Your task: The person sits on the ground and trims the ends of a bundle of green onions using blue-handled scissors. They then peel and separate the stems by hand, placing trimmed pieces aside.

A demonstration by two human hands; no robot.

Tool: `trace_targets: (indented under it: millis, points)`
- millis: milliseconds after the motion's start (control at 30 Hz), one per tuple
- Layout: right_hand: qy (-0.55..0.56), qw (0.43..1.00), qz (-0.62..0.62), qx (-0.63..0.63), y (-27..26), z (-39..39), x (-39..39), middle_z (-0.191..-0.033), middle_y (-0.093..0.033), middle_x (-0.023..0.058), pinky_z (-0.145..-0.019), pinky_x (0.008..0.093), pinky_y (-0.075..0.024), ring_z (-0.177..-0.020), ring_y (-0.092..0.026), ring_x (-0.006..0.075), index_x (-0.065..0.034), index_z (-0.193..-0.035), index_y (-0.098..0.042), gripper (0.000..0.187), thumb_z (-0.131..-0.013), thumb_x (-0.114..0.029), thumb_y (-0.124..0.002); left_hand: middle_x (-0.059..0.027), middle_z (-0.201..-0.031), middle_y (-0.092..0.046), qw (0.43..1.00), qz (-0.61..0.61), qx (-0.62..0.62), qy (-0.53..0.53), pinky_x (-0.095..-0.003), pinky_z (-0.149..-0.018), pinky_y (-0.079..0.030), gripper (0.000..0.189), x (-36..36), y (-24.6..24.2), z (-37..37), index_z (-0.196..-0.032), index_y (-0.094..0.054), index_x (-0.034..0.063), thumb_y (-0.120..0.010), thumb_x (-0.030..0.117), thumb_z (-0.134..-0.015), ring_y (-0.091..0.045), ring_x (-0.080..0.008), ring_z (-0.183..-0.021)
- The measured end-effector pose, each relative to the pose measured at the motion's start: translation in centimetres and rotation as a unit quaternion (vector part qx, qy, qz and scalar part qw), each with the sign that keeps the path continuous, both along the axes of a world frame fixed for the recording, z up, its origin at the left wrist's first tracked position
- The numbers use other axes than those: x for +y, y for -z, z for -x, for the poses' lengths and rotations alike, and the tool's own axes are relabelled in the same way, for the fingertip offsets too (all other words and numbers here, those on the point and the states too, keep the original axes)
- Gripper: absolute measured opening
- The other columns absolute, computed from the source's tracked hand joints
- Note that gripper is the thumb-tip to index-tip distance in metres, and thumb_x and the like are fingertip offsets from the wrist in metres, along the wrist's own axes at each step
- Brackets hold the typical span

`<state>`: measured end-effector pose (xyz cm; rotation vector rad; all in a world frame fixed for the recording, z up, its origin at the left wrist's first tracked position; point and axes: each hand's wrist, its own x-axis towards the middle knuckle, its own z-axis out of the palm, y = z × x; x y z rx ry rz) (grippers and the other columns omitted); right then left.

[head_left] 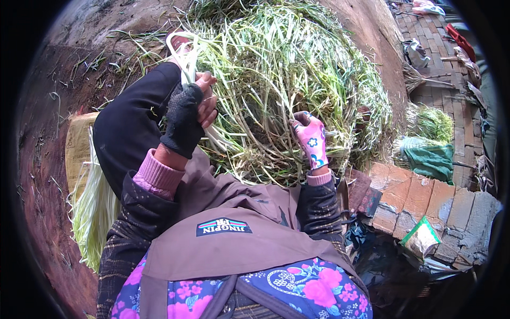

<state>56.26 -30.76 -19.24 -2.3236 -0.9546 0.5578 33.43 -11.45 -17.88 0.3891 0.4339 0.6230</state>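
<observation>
A big heap of long green leafy stalks (279, 79) lies before me. My left hand (191, 107), in a black fingerless glove, is raised at the heap's left side and holds a small bunch of pale stalks (189, 67) that loops above the fingers. On the heap's lower right, my right hand (310, 137), in a pink flowered glove, pinches a thin stalk (291, 107) between thumb and forefinger. A bundle of pale yellow-green stalks (93, 199) lies on a yellow sack (79, 149) beside my leg at the left.
Scattered leaf bits lie on the reddish ground (44, 159). At the right are a low brick ledge (430, 203), a green and white packet (421, 238), a green cloth (430, 157) against cut greens (432, 124), and a twig broom (418, 77) on the brick paving (426, 30).
</observation>
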Motion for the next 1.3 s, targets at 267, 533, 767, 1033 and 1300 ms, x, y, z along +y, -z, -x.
trace_targets:
  millis: [267,533,767,1033,1300]
  points:
    - [0.057,0.972,-0.026,0.228,-4.9,8.6,-0.9,-0.08,-0.063,0.0023,-0.069,0.023,-0.0478,-0.075,-0.058,0.0077,0.002,-0.09,-0.061,0.013,-0.079,0.0,-0.068,-0.0149,-0.096,-0.065,0.969,-0.09,0.117,0.197,-0.0181,-0.036,-0.027,0.048,-3.7,2.7,-2.8,-0.12,-0.042,-0.0005,-0.063,0.017,-0.081,-0.036,-0.0028,-0.041]
    - [-0.11,0.973,0.015,0.203,-5.2,9.1,0.1,-0.081,-0.063,0.0021,-0.066,0.0232,-0.0461,-0.074,-0.057,0.0078,0.0016,-0.093,-0.061,0.021,-0.077,-0.007,-0.071,-0.0006,-0.064,-0.049,0.965,-0.123,0.119,0.201,-0.0207,-0.035,-0.025,0.042,-4.1,1.6,-2.6,-0.11,-0.048,0.0015,-0.067,0.015,-0.076,-0.034,-0.0047,-0.037]
    - [0.009,0.925,-0.048,0.378,-5.0,9.3,2.1,-0.087,-0.064,0.0035,-0.07,0.0215,-0.0455,-0.079,-0.057,0.0066,0.001,-0.1,-0.061,0.022,-0.083,-0.011,-0.068,0.0003,-0.066,-0.048,0.965,-0.159,0.141,0.156,-0.0204,-0.038,-0.029,0.038,-3.9,1.3,-2.5,-0.105,-0.051,0.0021,-0.068,0.012,-0.073,-0.039,-0.0062,-0.041]
    - [-0.006,0.929,-0.132,0.345,-4.4,10.6,3.0,-0.076,-0.06,-0.0007,-0.065,0.0214,-0.0439,-0.07,-0.054,0.0055,0.0024,-0.09,-0.06,0.016,-0.082,-0.009,-0.068,0.0002,-0.071,-0.05,0.967,-0.181,0.148,0.103,-0.0199,-0.041,-0.032,0.037,-3.5,0.2,-2.0,-0.106,-0.051,-0.0001,-0.067,0.009,-0.073,-0.042,-0.0057,-0.045]
    - [0.084,0.917,-0.137,0.364,-5.0,9.5,2.4,-0.073,-0.059,-0.0022,-0.058,0.0184,-0.04,-0.065,-0.051,0.0035,-0.0006,-0.084,-0.06,0.005,-0.082,-0.004,-0.064,-0.0034,-0.078,-0.054,0.944,-0.242,0.207,0.09,-0.0192,-0.04,-0.032,0.037,-3.9,0.1,-2.2,-0.101,-0.05,0.0011,-0.071,0.016,-0.075,-0.043,-0.0047,-0.045]
